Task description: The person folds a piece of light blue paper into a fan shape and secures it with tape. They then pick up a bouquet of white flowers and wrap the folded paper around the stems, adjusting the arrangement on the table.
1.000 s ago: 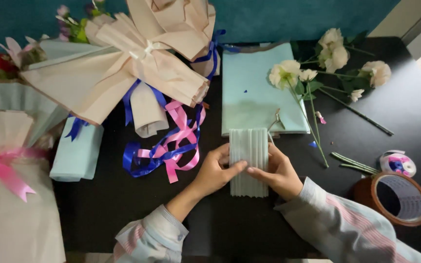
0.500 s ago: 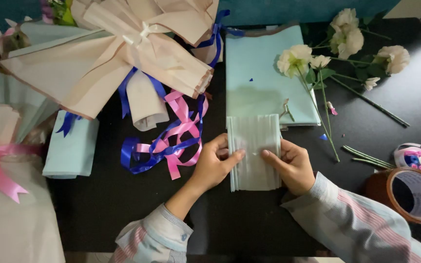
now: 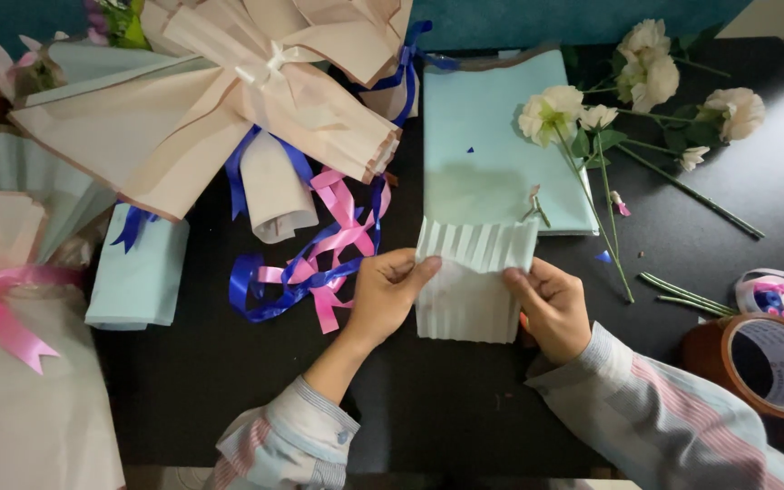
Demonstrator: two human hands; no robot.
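Pleated paper [image 3: 474, 290] partly hidden by both hands [image 3: 551, 304].

Open dark counter [image 3: 446, 399] across the lower middle of the frame, between both sleeves. Blocked at left by ribbon tangle [image 3: 310, 263] and wrapped bouquets [image 3: 229, 109]; at upper right by cut flowers [image 3: 628, 100]; at lower right by tape roll [image 3: 764, 363] and ribbon spool [image 3: 770, 295]. Narrow bare strip at right, between stems and spool.

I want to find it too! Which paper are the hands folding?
On the black table, below the flat pale blue sheet, both hands pinch one small piece. It is the pleated pale paper, the only one ridged like a fan.
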